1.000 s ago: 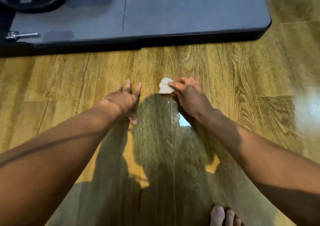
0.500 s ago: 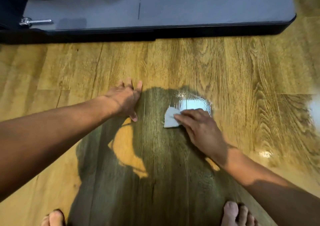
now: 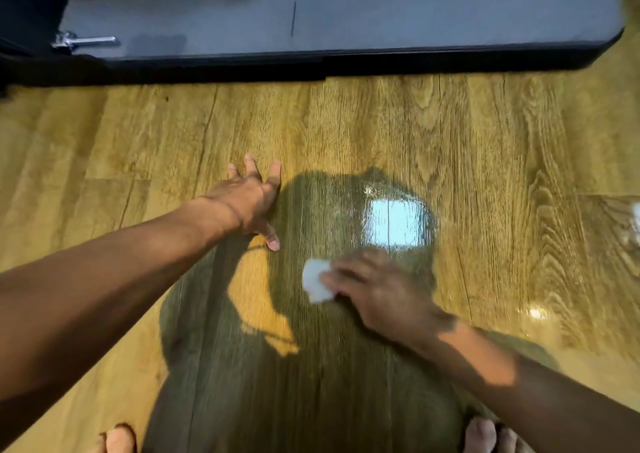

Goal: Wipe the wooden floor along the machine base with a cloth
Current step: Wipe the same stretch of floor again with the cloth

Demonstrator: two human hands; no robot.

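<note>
- While that right hand [image 3: 377, 293] is mid-swipe, where's the small white folded cloth [image 3: 316, 281]?
- Under the right fingertips, flat on the yellow-brown wooden plank floor [image 3: 485, 140], inside the person's own shadow. It sits just below a glossy wet-looking glare patch [image 3: 394, 222]. Fingers are stretched over it and pressing down, not wrapped round it. Thumb is hidden and the hand is motion-blurred.
- Left hand [image 3: 251, 203]?
- Spread flat on the boards, palm down, holding nothing. Looks like a brace, near the cloth but apart from it.
- And the machine?
- Dark grey flat machine base [image 3: 415, 9] with a black lower edge [image 3: 381, 62] runs across the top. Cloth is well apart from it, with bare plank between.
- Risks?
- First: the strip right against the black edge gets skipped, because the wiping is out in the middle. By my read the task isn't finished there.
- Second: the cloth is small and only pressed, so a quick stroke could let it slide out and leave fingers dragging on the floor.
- Third: that shiny patch may be damp. Bare toes [image 3: 119, 438] show at the bottom edge, and the left palm looks to be bearing weight, so either could skid.
- Anything near the base?
- Silver metal lever [image 3: 85, 40] on the base at far left. Knuckles could catch it if wiping runs tight along that end.
</note>
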